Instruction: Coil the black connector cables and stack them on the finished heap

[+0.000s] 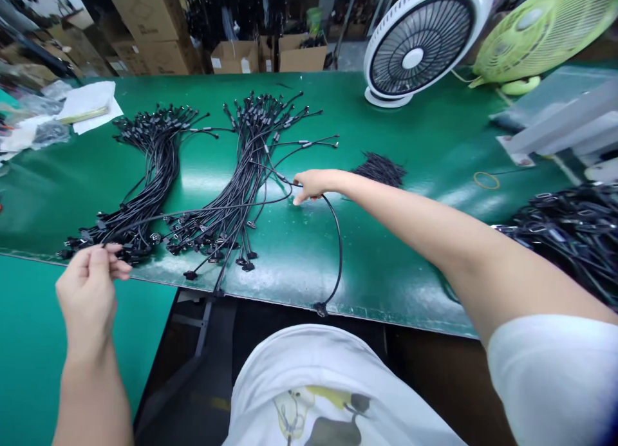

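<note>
Two bundles of short black cables lie fanned on the green table (396,253): a left bundle (149,169) and a middle bundle (241,176). My left hand (89,285) hovers at the near end of the left bundle, fingers pinched on a thin black cable that runs right across the table. My right hand (311,185) reaches out beside the middle bundle and is closed on a black cable (338,246), which loops down to a connector at the table's front edge.
A small pile of black ties (381,168) lies past my right hand. More black cables (570,233) are heaped at right. Two fans (420,40) (541,31) stand at the back right, cardboard boxes (232,56) behind, papers and bags (87,102) at far left.
</note>
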Demonstrator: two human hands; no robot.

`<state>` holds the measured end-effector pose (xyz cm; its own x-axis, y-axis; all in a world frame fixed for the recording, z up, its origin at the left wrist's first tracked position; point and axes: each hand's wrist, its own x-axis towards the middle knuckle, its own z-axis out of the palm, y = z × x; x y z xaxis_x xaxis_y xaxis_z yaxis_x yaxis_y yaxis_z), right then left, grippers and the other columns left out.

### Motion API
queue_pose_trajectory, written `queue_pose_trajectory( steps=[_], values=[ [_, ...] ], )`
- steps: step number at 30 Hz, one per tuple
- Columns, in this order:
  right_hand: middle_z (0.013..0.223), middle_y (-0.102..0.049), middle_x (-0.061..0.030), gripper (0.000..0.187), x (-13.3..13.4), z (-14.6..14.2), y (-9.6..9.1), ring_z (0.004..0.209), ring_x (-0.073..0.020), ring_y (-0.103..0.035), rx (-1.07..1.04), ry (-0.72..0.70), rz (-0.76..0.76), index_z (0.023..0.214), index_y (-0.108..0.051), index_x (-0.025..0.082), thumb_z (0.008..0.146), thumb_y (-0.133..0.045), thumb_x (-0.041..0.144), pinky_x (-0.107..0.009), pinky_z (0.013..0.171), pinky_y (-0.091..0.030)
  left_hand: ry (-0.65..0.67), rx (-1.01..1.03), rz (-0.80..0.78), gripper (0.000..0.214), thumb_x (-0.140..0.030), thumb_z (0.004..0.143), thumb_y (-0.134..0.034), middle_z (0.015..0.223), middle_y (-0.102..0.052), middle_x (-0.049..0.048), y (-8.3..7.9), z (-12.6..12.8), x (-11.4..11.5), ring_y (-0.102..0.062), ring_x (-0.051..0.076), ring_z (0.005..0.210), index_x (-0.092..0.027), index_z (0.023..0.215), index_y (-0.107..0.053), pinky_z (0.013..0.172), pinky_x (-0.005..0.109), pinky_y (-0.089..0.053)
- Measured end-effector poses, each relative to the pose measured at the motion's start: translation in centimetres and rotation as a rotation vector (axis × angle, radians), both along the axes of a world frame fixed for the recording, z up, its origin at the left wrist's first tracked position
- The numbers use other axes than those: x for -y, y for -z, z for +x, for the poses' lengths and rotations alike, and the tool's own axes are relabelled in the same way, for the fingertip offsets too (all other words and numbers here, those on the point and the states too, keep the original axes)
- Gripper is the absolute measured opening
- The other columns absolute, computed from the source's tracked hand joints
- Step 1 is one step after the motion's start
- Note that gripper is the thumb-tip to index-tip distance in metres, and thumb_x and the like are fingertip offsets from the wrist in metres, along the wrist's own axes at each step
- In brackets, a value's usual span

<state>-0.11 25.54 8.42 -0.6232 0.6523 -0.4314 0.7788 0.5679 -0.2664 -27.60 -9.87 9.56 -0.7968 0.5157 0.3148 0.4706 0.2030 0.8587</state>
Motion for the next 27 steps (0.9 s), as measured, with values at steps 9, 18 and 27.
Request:
queue_pose_trajectory(
  steps=[9,18,27],
  values=[
    [0.081,-0.056,0.0022,0.024,2.0,4.2,-9.3,0.054,-0.0062,-0.046,-1.305,0.359,-0.103,0.107,-0.053,0.025,0.095,-0.043,0.043,-0.017,0.044,-0.034,-0.121,-0.069,0.096,0.018,-0.024,0.078,-0.061,0.097,-0.065,0.0082,3.6,-4.4,-9.4,-0.061,0.025,0.099,-0.014,0.092,-0.056,0.093,0.047,-0.05],
    [0.12,-0.06,-0.0026,0.026,9.3,1.2,-12.8,0.097,-0.0091,-0.065,-1.509,0.251,-0.074,0.123,-0.044,0.025,0.102,-0.03,0.033,-0.018,0.072,-0.053,1.075,0.112,-0.099,0.054,-0.043,0.083,-0.066,0.13,-0.06,0.0135,3.3,18.3,-11.9,-0.05,0.028,0.13,-0.021,0.13,-0.053,0.112,0.044,-0.034],
    [0.102,-0.065,-0.0099,0.057,4.3,15.0,-14.6,0.111,-0.0269,-0.058,-0.33,-0.164,1.239,0.106,-0.062,0.025,0.097,-0.018,0.06,-0.045,0.09,-0.044,0.991,0.947,0.262,0.035,-0.046,0.083,-0.068,0.047,-0.036,-0.0069,3.1,15.0,-9.6,-0.048,0.009,0.051,-0.017,0.063,-0.06,0.074,0.03,-0.054]
  ],
)
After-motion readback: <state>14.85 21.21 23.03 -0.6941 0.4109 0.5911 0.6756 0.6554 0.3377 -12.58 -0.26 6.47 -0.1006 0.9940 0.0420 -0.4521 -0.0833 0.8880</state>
